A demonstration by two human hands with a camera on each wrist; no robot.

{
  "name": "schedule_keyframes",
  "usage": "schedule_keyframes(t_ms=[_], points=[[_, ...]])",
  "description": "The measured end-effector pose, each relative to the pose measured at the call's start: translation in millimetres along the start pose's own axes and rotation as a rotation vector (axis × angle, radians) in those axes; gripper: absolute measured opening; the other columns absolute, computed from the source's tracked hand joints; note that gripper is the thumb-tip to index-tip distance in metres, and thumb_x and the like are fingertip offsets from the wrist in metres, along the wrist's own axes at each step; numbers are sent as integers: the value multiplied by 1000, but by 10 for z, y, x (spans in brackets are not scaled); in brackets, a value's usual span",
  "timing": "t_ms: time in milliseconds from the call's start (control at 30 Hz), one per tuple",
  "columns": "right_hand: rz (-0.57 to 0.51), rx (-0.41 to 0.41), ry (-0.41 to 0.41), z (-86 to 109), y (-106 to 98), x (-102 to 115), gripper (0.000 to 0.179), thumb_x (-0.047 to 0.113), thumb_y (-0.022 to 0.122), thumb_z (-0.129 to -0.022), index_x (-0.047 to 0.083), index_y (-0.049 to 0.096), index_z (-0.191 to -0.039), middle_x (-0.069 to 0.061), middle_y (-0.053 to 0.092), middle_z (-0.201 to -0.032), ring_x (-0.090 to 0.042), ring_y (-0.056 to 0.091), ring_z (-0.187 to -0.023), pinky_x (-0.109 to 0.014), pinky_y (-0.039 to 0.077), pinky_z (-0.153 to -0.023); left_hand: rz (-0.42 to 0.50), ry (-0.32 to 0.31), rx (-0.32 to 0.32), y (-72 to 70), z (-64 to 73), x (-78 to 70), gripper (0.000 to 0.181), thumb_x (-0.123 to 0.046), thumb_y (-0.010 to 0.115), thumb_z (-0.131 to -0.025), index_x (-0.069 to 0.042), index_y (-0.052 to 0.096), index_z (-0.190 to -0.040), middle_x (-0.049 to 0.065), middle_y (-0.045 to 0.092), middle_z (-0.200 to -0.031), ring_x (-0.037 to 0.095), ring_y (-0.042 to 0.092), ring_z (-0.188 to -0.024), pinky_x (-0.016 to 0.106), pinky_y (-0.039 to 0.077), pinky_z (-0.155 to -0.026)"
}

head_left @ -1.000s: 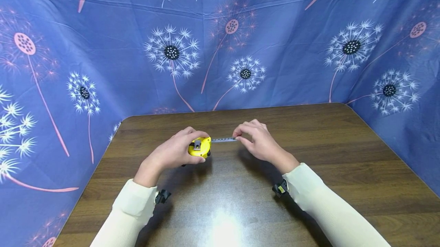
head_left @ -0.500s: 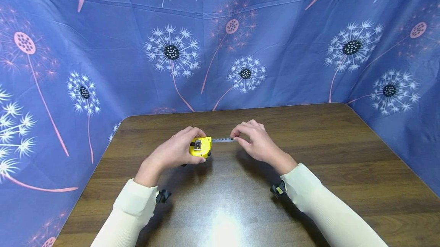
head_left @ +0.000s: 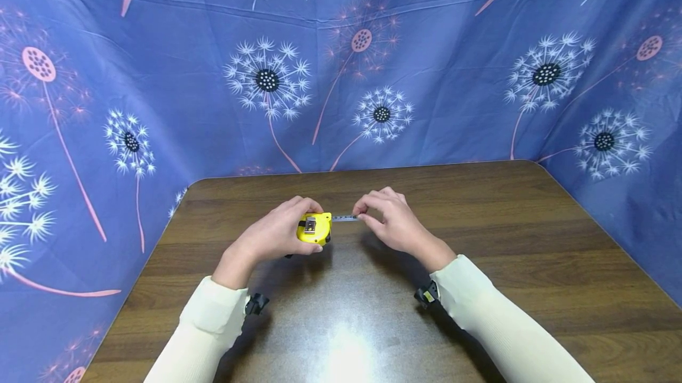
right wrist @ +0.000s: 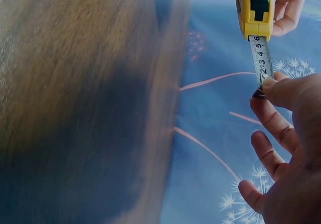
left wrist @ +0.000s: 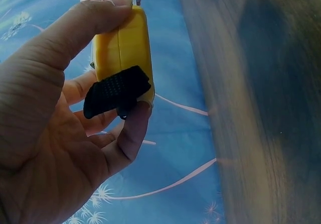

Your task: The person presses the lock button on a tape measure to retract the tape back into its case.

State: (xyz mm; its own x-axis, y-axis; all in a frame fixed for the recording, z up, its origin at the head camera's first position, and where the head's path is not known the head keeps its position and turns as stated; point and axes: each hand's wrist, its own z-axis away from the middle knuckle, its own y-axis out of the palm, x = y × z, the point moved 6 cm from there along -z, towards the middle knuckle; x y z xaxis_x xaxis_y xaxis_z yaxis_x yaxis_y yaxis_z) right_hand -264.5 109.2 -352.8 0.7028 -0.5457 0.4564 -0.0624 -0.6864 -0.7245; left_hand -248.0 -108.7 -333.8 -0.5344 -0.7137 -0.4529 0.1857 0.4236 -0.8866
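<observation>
My left hand (head_left: 272, 232) grips a yellow tape measure (head_left: 315, 229) above the table, thumb along the near side and fingers over the far side. In the left wrist view the yellow case (left wrist: 120, 48) carries a black strap (left wrist: 118, 91). A short length of metal blade (head_left: 342, 218) runs straight from the case to my right hand (head_left: 391, 223). Thumb and index finger of that hand pinch the blade's end. Printed numbers up to about 6 show on the blade (right wrist: 260, 58) in the right wrist view, with its dark end hook (right wrist: 258, 92) at the fingertips.
A brown wood-grain table (head_left: 506, 223) lies under both hands, with a bright glare near its front. Behind it and at both sides hangs a blue cloth (head_left: 453, 75) printed with dandelions. Dark wrist cameras (head_left: 257, 304) sit at the cream sleeves.
My right hand has moved left toward the tape measure, still pinching the blade's end. The exposed blade is shorter. The left hand with the case has shifted slightly right.
</observation>
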Motion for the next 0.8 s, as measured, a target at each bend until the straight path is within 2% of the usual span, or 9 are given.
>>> schedule_keyframes(t_ms=[600, 800], points=[[-12, 7, 14, -25, 65, -11, 12, 11, 76, -95, 22, 71, -97, 14, 67, -96, -21, 56, -101, -54, 35, -97, -8, -29, 8, 22, -24, -39, 64, -34, 92, -76, -15, 60, -128, 0, 59, -118, 17, 56, -103, 37, 49, -91], [-25, 4, 17, -34, 88, 4, 12, 11, 76, -94, 21, 71, -96, 15, 67, -95, -18, 54, -100, -53, 34, -97, -20, -16, 2, 34, -35, -49, 64, -34, 92, -76, -14, 60, -128, 0, 59, -119, 17, 56, -103, 37, 49, -91]])
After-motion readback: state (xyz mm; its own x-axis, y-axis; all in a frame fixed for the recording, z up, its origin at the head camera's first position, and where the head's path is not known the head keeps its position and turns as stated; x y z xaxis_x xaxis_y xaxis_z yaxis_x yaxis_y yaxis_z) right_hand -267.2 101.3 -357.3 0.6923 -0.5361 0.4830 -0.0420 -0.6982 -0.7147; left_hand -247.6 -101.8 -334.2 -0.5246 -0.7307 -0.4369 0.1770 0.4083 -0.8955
